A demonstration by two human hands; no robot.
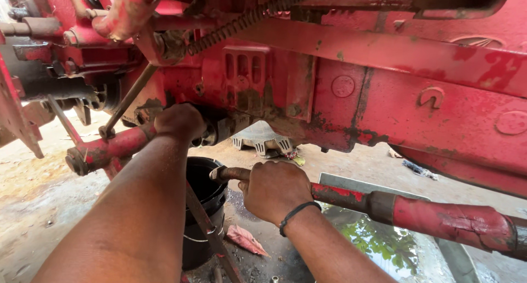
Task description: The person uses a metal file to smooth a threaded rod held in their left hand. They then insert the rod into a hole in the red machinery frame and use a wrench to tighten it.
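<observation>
While gripped, red rod under right hand.

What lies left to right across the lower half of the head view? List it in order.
Red bar end → left hand → black bucket → right hand → black wristband → red rod running off to the right.

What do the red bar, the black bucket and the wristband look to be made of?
Red bar: probably steel, painted red, with chipped and rusty patches.
Black bucket: likely plastic, with smooth thin walls.
Wristband on the right hand: perhaps rubber or cord, thin and dark.
</observation>
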